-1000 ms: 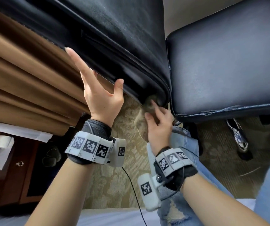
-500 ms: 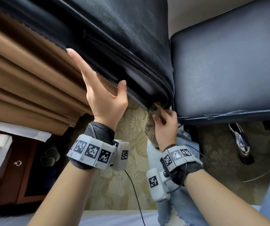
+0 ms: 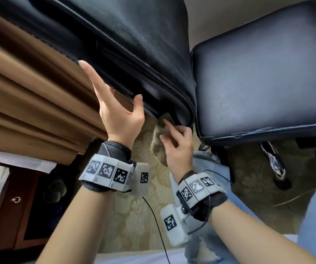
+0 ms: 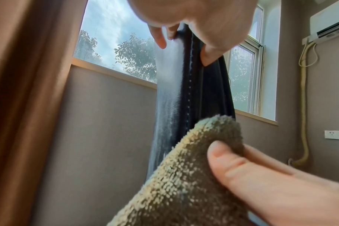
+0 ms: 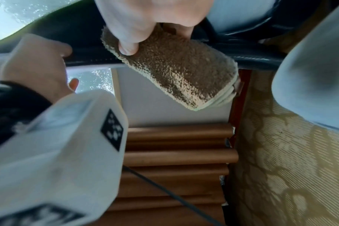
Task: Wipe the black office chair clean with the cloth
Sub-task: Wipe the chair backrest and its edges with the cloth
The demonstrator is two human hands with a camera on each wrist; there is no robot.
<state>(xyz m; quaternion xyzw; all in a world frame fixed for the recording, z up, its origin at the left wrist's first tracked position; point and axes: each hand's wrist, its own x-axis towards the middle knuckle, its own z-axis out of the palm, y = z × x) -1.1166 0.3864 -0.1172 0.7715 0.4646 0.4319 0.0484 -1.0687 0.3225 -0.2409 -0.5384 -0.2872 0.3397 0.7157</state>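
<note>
The black office chair's backrest (image 3: 134,44) slants across the top of the head view, with its seat (image 3: 267,73) to the right. My left hand (image 3: 115,111) grips the backrest's side edge, thumb on the front and fingers behind; the left wrist view shows that hand (image 4: 184,50) clamped on the stitched edge (image 4: 188,91). My right hand (image 3: 172,134) holds a folded olive-brown cloth (image 3: 160,141) and presses its top against the backrest's lower corner. In the right wrist view the thumb (image 5: 128,45) pins the cloth (image 5: 174,65) while its free end hangs down.
Brown curtain folds (image 3: 29,101) hang close behind the left hand. A dark wooden cabinet (image 3: 10,206) stands at the lower left on patterned carpet (image 3: 130,216). A chrome chair leg (image 3: 275,162) shows under the seat. My jeans-clad knees (image 3: 210,168) are below the right hand.
The right hand has shifted the cloth slightly back and forth at the backrest's lower corner. The left hand keeps its grip on the same edge.
</note>
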